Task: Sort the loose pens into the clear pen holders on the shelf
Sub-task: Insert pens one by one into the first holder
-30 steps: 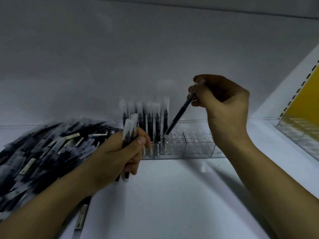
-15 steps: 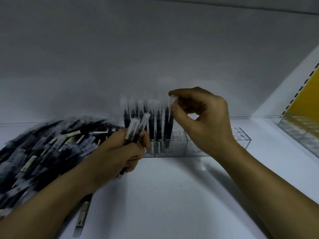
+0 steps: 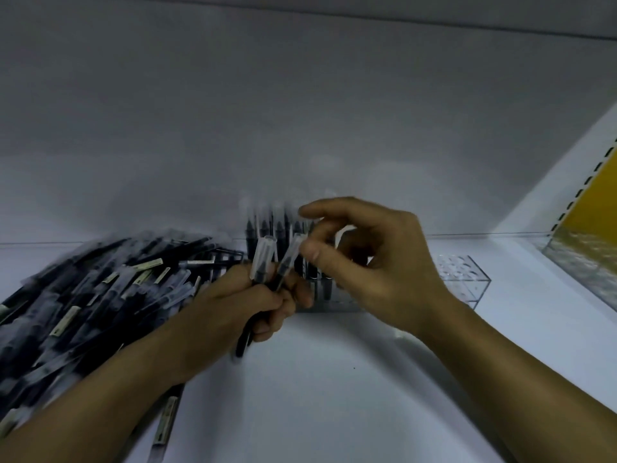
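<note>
1. Head view puts the step at drawing one pen out of a held bundle, low over the shelf [image 3: 334, 379]. Judging by that, pull it straight up along its own length by the cap end, so its neighbour is not dragged out with it.
2. Nearest, the left hand [image 3: 253, 299] is curled tight round the bundle of pens [image 3: 263, 262]. Clear caps stick up and dark ends poke out below the fist. It should slacken only slightly as the pen slides.
3. Just beyond, the right hand [image 3: 377, 262] is half curled. Its thumb [image 3: 314, 253] lies against the cap of the right-hand pen [image 3: 291, 259] and the forefinger is lifted above. Blur hides whether the pinch has closed.
4. Further left, the loose pens [image 3: 100, 295] lie heaped on the shelf.
5. Behind both hands stands the clear pen holder [image 3: 464, 279], its right part showing bare holes. Carry the pen tip-down to the free hole next to the standing pens [image 3: 277, 225] and seat it upright.
</note>
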`<state>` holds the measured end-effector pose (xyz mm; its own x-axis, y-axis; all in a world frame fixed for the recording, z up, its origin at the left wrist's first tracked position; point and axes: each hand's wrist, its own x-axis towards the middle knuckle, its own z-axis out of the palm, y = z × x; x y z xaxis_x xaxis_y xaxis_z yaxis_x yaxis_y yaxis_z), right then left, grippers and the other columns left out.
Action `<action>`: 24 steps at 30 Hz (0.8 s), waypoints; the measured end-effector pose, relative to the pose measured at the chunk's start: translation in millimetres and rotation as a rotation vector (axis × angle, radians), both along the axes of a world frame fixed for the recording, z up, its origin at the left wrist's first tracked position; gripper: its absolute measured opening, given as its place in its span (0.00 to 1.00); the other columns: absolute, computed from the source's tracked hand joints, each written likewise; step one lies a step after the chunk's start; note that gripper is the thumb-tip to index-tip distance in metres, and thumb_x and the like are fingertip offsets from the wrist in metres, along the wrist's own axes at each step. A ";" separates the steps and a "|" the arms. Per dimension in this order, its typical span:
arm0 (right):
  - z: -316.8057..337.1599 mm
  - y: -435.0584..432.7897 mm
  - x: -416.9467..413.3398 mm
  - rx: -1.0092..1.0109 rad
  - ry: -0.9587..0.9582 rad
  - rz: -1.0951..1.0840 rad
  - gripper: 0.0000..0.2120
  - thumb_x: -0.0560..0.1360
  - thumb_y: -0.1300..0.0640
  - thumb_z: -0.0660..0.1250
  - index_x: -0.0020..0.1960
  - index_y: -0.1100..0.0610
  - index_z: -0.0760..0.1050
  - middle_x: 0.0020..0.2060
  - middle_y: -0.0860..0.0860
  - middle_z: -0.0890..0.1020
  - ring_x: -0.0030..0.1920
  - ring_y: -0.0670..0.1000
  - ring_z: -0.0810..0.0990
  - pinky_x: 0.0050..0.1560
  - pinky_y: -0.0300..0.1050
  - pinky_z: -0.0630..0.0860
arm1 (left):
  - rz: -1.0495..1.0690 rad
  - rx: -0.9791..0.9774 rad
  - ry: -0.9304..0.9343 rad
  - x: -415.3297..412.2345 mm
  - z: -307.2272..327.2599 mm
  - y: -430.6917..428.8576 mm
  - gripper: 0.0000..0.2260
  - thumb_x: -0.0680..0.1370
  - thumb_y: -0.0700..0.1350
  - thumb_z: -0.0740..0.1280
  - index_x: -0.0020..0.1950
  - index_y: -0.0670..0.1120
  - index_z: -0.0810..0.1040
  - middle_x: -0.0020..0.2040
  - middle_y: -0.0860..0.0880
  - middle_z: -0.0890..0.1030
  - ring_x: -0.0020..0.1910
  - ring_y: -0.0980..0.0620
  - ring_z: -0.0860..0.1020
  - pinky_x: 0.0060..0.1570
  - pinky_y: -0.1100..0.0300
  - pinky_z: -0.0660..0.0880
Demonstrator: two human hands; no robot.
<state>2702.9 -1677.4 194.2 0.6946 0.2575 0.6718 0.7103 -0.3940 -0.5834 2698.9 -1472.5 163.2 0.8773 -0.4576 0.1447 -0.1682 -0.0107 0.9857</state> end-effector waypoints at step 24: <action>17.8 -21.1 16.3 0.623 0.103 -0.133 0.08 0.80 0.67 0.65 0.55 0.62 0.81 0.39 0.53 0.86 0.40 0.55 0.87 0.43 0.50 0.84 | -0.113 -0.083 0.151 12.8 -2.9 -7.6 0.09 0.64 0.36 0.61 0.43 0.41 0.73 0.26 0.48 0.68 0.21 0.56 0.65 0.21 0.64 0.63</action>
